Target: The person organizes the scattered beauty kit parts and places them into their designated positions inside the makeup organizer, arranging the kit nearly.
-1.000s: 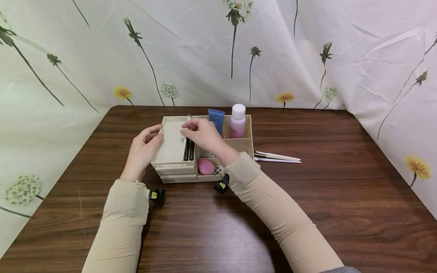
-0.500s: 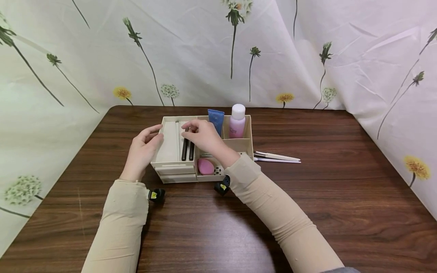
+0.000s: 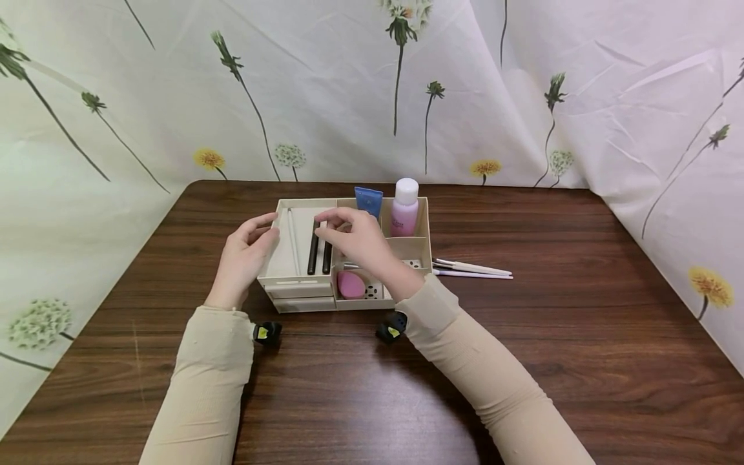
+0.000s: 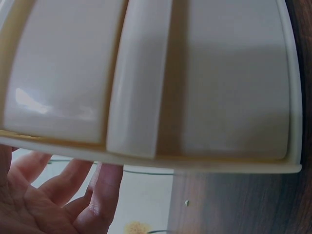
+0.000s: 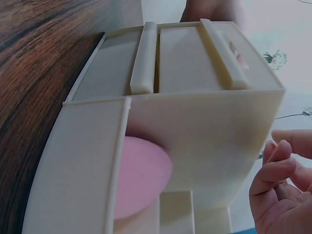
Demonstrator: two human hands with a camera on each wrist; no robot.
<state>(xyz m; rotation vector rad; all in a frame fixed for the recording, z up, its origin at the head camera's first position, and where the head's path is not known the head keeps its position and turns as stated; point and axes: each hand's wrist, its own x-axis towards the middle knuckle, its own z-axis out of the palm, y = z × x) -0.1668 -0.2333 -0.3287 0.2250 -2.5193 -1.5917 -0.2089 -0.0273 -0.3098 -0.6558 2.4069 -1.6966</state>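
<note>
A cream desktop organizer [image 3: 305, 286] with two drawers stands on the table. On its top tray lie a slim pale brush [image 3: 293, 240] and two black-handled brushes [image 3: 312, 250]. My right hand [image 3: 357, 239] hovers over the tray, its bent thumb and index tips right at the upper ends of the black brushes. In the right wrist view the right-hand fingers [image 5: 280, 170] are loosely bent with nothing visible between them. My left hand [image 3: 241, 258] is beside the organizer's left rim, fingertips at the edge. The left wrist view shows the drawer fronts [image 4: 234, 97] with the left fingers [image 4: 105, 195] behind.
A blue tube [image 3: 369, 200] and a pink bottle with a white cap [image 3: 404, 208] stand in the rear compartments. A pink makeup sponge [image 3: 351, 285] sits in the front one. Several loose brushes [image 3: 476, 269] lie on the table [image 3: 569, 310] right of the organizer.
The pale brush has come away from beside the black ones and shifted left across the tray. One black brush has slid slightly left. My right hand has drawn back rightward; the left stays put.
</note>
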